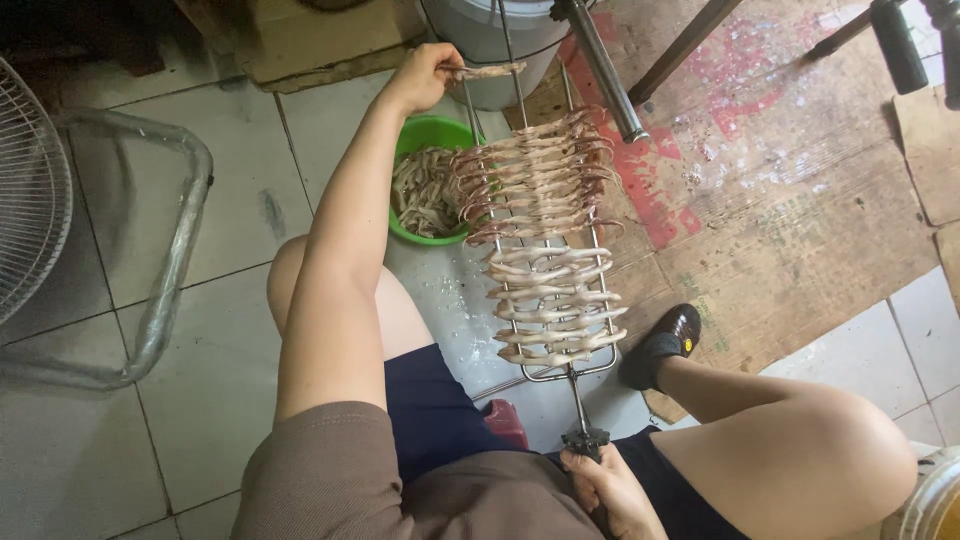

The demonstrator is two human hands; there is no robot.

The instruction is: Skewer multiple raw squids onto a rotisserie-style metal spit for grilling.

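Two hands work here: your left hand (425,75), at eleven o'clock, pinches a limp, likely slippery meat strip (490,71) above the green bowl (430,135). Centre, the loaded wire rack (545,230) looks heavy; your right hand (610,485), at six o'clock, is clenched around its handle (583,437).

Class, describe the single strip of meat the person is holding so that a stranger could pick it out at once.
Start at the long metal skewer rack slanting over the tiled floor, loaded with rows of pale meat strips. Follow it to its far end by the grey bucket. There the left hand pinches one strip, lying alone above the packed rows.
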